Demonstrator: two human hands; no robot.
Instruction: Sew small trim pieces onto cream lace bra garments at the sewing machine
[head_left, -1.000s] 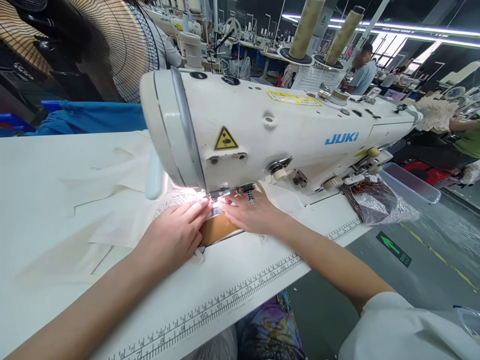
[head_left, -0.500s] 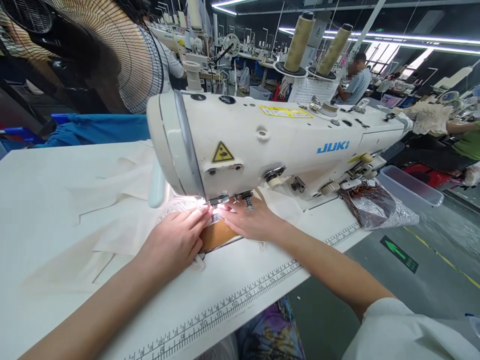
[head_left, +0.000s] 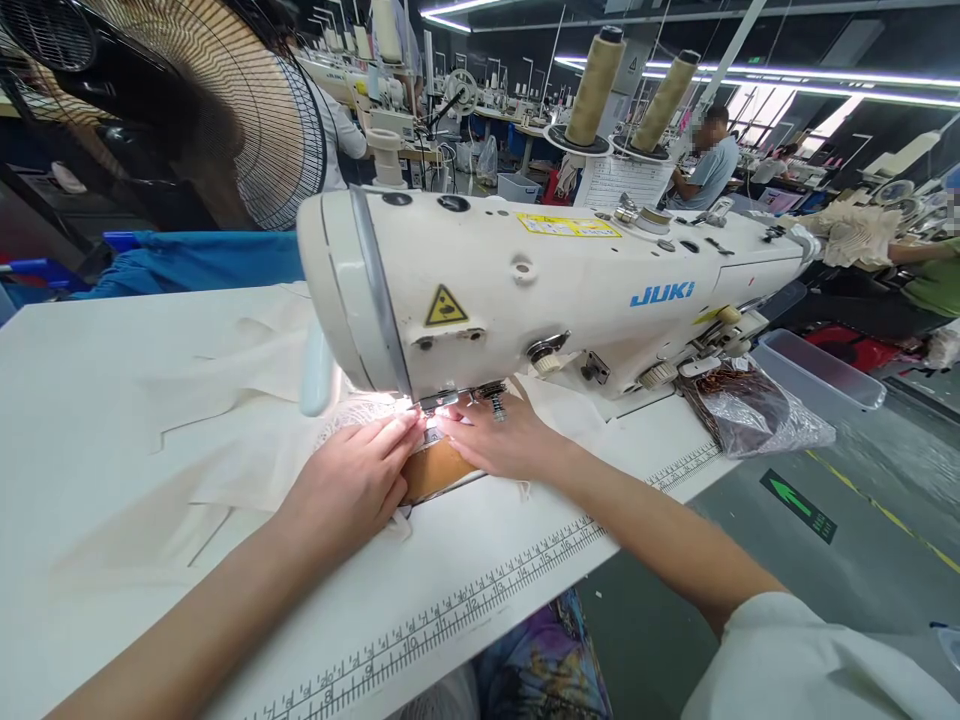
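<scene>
A white sewing machine [head_left: 555,280] stands across the table, its lamp lighting the needle area. My left hand [head_left: 352,475] lies left of the needle, fingers together and pressed on cream fabric [head_left: 255,460] with a lacy edge. Right of the needle, partly behind the machine's lower parts, is my right hand [head_left: 499,435]; its fingertips press down at the fabric near the presser foot. Between the hands an orange-brown plate [head_left: 431,472] shows. Thin cream fabric spreads left over the white table. The exact fabric edge under my fingertips is hard to make out.
A ruler strip [head_left: 450,610] runs along the table's front edge. At the right are a plastic bag of brown material [head_left: 750,410] and a clear bin [head_left: 817,370]. A large fan [head_left: 217,110] stands back left. Two thread cones rise behind the machine. Other people sit farther back.
The whole view has shifted very slightly. Both hands stay in the same place at the needle, and the fabric shows no clear movement.
</scene>
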